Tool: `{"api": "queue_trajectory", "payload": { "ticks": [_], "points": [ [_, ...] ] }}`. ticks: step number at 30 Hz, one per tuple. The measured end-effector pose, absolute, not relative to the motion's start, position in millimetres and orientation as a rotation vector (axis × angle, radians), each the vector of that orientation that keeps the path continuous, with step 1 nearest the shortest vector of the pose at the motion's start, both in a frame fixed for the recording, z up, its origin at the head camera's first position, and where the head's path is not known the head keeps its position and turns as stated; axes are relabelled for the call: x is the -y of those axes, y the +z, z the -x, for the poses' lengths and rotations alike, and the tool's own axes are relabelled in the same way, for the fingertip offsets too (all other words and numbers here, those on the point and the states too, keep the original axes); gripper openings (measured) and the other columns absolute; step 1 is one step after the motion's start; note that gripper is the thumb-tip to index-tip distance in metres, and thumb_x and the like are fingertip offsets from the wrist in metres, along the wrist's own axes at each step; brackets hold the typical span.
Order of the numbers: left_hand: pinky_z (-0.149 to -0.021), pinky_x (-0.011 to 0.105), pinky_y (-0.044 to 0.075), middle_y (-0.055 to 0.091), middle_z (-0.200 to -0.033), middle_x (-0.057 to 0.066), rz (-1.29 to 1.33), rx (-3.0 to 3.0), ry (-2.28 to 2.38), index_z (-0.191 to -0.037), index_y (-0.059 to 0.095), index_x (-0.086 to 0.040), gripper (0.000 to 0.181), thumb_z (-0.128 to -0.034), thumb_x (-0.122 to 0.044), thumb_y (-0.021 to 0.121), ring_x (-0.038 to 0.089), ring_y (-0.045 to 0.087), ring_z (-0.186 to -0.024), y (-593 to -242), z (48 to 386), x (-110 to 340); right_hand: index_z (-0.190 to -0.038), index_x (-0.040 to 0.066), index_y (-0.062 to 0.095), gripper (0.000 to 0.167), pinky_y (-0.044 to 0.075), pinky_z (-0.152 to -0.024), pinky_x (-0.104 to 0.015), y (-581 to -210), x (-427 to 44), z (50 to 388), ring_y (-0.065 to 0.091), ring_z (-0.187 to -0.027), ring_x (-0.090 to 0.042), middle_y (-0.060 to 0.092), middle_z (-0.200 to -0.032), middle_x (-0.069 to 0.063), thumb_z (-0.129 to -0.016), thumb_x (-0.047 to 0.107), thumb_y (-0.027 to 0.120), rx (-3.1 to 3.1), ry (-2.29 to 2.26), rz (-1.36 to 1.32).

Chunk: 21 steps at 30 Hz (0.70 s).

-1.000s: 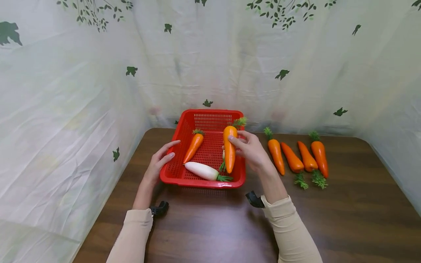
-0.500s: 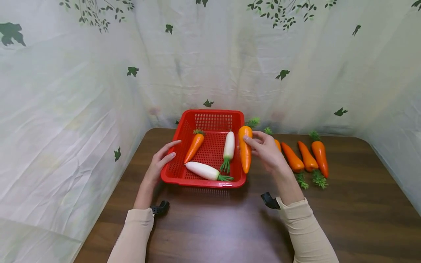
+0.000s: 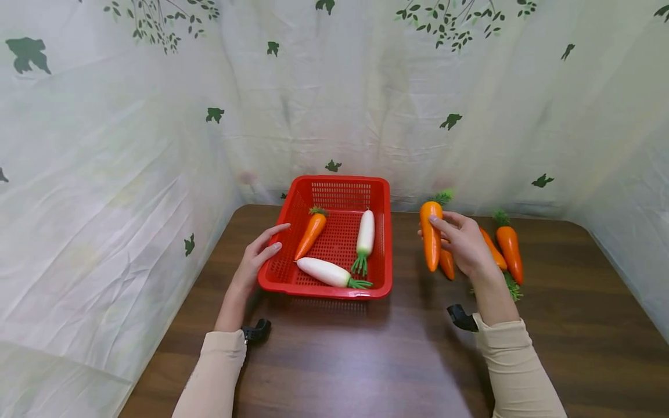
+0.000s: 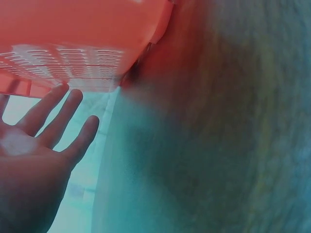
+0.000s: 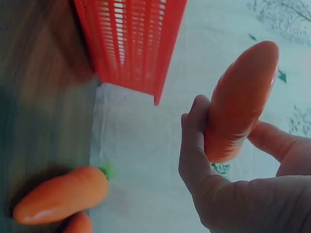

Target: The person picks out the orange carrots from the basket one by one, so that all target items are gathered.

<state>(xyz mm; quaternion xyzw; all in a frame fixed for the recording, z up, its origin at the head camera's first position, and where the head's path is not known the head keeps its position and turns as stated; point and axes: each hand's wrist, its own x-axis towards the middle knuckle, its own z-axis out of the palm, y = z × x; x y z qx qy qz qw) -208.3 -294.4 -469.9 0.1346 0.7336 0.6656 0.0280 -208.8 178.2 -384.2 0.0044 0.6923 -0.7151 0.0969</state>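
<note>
The dark wood worktop (image 3: 355,360), smooth and faintly glossy, spreads across the foreground between two beige sleeves (image 3: 211,371). Its left edge runs near the left grip (image 3: 255,261), whose relaxed, extended fingers lie at the left rim of a red basket (image 3: 313,290); a small carrot (image 3: 310,233) and two white radishes (image 3: 325,271) lie inside. A strip of wood separates the basket from the held carrot (image 3: 431,238), pinched in the right grip (image 3: 467,244) and raised over the worktop. Loose carrots (image 3: 509,249), some partly hidden, lie to the right, with more wood beyond them toward the right edge. Past the round-cornered far edge hangs pale leaf-patterned cloth (image 3: 360,104).
</note>
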Motion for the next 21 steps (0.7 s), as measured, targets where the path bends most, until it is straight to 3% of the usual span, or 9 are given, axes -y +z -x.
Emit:
{"api": "queue_trajectory", "payload": {
  "ticks": [7, 12, 21],
  "points": [
    [-0.092, 0.036, 0.063, 0.047, -0.158, 0.011, -0.412, -2.251, 2.059, -0.157, 0.049, -0.023, 0.049, -0.109, -0.029, 0.055, 0.039, 0.058, -0.131, -469, 209, 294, -0.163, -0.006, 0.022, 0.083, 0.063, -0.088, -0.025, -383, -208, 208, 0.077, -0.101, -0.011, 0.066, -0.119, 0.001, -0.105, 0.035, 0.065, -1.968, -2.159, -0.089],
    [-0.092, 0.035, 0.063, 0.047, -0.158, 0.009, -0.427, -2.252, 2.056, -0.157, 0.049, -0.024, 0.048, -0.1095, -0.029, 0.054, 0.039, 0.057, -0.132, -468, 209, 291, -0.164, -0.006, 0.017, 0.087, 0.063, -0.083, -0.023, -386, -237, 204, 0.077, -0.096, -0.008, 0.074, -0.105, 0.009, -0.104, 0.033, 0.066, -1.954, -2.186, -0.147],
    [-0.091, 0.035, 0.063, 0.047, -0.157, 0.013, -0.412, -2.26, 2.056, -0.157, 0.049, -0.023, 0.05, -0.1086, -0.03, 0.055, 0.041, 0.057, -0.131, -468, 208, 293, -0.165, 0.003, 0.023, 0.089, 0.065, -0.077, -0.027, -387, -272, 204, 0.078, -0.085, -0.011, 0.079, -0.095, 0.006, -0.099, 0.031, 0.074, -1.884, -2.285, -0.281]
  ]
}}
